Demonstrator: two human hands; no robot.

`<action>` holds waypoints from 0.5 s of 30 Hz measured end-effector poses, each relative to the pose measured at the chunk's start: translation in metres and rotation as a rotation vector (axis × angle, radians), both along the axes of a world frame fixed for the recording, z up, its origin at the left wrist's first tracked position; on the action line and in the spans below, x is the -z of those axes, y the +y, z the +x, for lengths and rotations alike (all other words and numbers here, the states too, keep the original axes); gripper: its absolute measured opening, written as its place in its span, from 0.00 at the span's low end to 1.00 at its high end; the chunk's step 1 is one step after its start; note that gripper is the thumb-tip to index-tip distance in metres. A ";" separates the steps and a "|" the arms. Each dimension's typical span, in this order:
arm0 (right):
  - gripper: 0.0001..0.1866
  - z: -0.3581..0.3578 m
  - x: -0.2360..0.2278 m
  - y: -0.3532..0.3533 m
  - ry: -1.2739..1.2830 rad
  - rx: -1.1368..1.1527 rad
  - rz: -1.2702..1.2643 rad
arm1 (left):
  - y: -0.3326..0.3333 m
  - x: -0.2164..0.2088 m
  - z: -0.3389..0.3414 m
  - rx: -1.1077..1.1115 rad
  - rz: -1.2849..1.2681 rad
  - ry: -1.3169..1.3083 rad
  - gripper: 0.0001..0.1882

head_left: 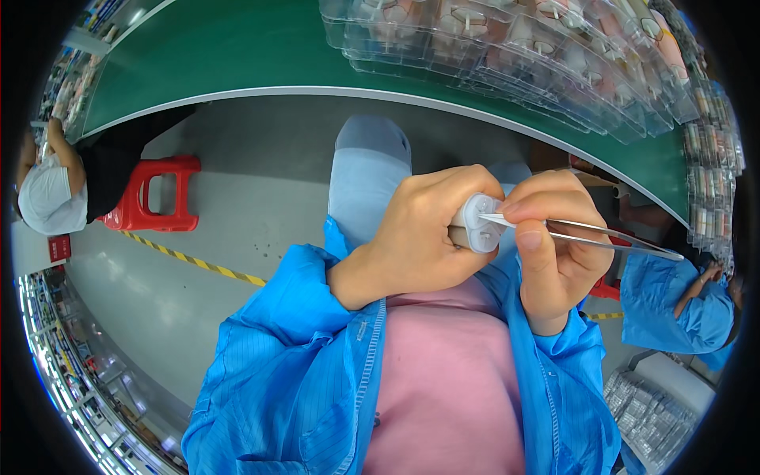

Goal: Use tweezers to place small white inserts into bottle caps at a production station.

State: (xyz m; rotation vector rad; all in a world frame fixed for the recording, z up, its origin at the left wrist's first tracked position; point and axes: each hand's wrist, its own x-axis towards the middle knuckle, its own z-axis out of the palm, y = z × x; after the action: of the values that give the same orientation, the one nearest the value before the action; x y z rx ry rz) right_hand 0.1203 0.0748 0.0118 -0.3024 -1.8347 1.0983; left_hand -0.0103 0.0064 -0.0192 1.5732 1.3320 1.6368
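My left hand [435, 229] is closed around a small white plastic part [480, 229] with a rounded, lobed end face that points toward my right hand. Most of its body is hidden in my fingers. Between thumb and fingers, my right hand [554, 229] pinches a pair of metal tweezers [649, 249]. Their pale tips meet the end face of the white part; whether they grip anything there is too small to tell. Both hands are held above my lap, in front of the table edge.
A green table [237, 47] with a pale edge runs across the front. Stacked clear plastic trays [507, 63] with pinkish and white parts stand on it. A red stool [162, 194] and a person in white [55, 194] are at left; a person in blue [673, 305] sits at right.
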 end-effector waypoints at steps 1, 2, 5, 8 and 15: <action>0.07 0.000 0.000 0.000 0.007 0.002 -0.001 | 0.000 0.000 0.000 -0.002 0.002 0.006 0.12; 0.07 -0.001 0.001 0.000 0.013 0.003 -0.003 | 0.000 0.000 0.000 -0.004 0.004 0.012 0.12; 0.07 -0.002 0.002 0.000 0.029 0.005 0.000 | 0.001 0.001 0.000 -0.007 0.013 0.017 0.12; 0.07 -0.002 0.003 0.000 0.043 0.007 0.002 | 0.001 0.002 0.000 -0.005 0.011 0.011 0.12; 0.07 -0.001 0.003 0.000 0.056 -0.005 -0.009 | 0.000 0.001 -0.001 0.009 0.004 -0.010 0.12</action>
State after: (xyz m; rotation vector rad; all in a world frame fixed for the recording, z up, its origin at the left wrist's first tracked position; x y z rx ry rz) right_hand 0.1198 0.0748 0.0085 -0.2699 -1.7826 1.1086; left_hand -0.0110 0.0065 -0.0199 1.5692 1.3156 1.6413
